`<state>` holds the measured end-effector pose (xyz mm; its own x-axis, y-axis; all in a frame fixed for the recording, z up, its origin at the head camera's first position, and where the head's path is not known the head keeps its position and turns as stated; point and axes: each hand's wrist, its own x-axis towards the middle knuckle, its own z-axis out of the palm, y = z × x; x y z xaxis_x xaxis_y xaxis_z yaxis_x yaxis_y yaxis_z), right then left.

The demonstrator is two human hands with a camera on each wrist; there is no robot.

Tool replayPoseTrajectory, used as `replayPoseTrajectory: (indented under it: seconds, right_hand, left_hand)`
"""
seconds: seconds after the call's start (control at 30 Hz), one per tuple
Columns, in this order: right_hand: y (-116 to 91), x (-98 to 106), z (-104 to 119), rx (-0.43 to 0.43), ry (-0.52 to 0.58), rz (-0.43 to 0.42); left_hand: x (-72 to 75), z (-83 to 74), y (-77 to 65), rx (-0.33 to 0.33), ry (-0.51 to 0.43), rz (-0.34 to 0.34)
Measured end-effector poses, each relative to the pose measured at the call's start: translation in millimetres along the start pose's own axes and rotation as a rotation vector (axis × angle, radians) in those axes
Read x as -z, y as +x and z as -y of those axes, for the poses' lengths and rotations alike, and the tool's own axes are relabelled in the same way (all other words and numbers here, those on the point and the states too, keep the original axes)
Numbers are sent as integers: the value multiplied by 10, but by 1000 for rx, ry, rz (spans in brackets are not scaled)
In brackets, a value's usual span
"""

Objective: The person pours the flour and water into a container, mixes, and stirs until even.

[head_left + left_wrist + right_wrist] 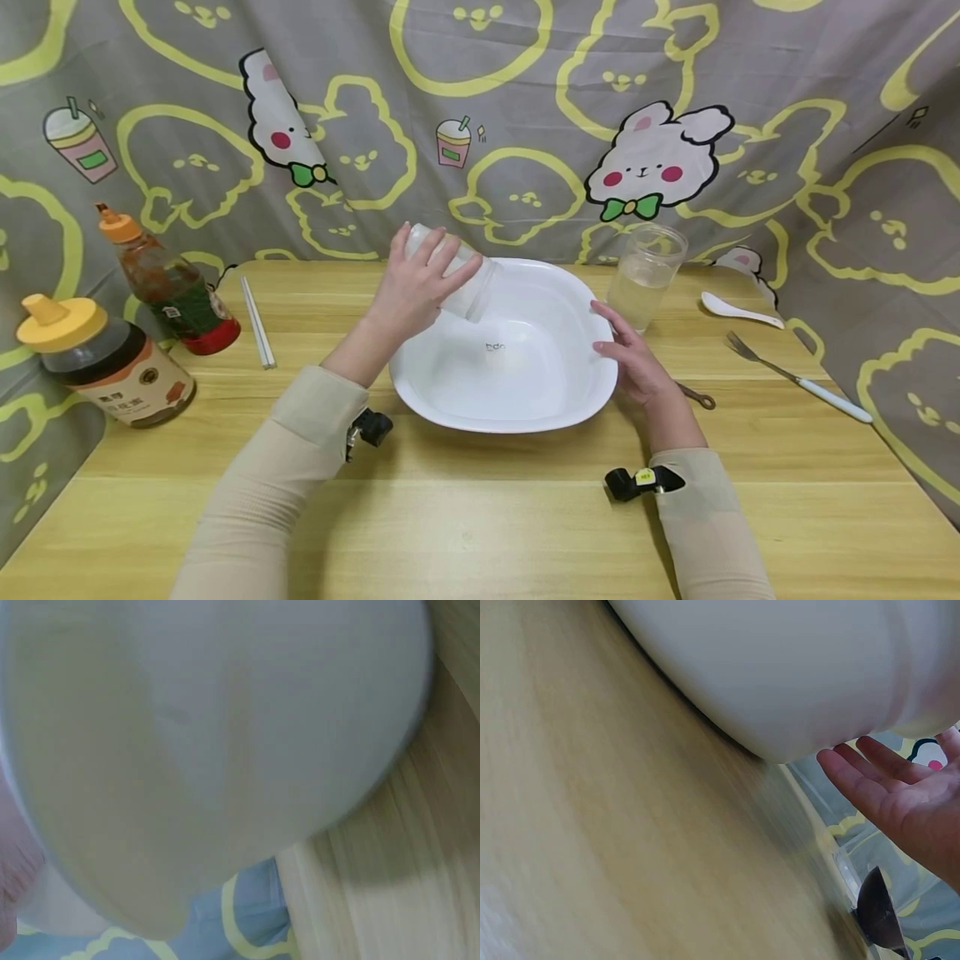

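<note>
My left hand (423,279) grips a clear glass jar (468,279), which tilts with its mouth down and to the right over the white basin (510,408). In the left wrist view the basin's outer wall (315,735) fills most of the picture, and only a bit of the hand shows at the left edge. My right hand (637,362) holds the basin's right rim, its thumb over the edge. From the right wrist view, its fingertips (829,761) touch the outer wall from outside; the thumb is hidden there. Whether liquid leaves the jar cannot be made out.
Another glass jar (641,283) with pale liquid stands behind my right hand. A ladle (881,911) lies beside that hand. Further right are a white spoon (738,311) and a fork (802,379). Leftward stand a honey bottle (135,383) and a sauce bottle (176,292), with chopsticks (257,321) nearby.
</note>
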<state>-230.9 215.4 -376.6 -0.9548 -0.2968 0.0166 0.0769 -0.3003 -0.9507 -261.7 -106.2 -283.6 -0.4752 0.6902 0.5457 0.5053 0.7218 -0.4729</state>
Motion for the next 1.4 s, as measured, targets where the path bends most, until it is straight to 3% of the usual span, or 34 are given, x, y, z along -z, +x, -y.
replayPoseTrajectory:
  seconds: [0.63, 1.07, 1.4]
  right_hand:
    - [6, -5, 7, -7, -10, -10]
    - [11, -6, 11, -4, -17, -10]
    - [3, -9, 10, -15, -20, -15]
  left_hand:
    - [-27, -10, -40, 42, -64, -22]
    - [-36, -24, -76, 72, -52, 22]
    - [-38, -25, -90, 58, -45, 50]
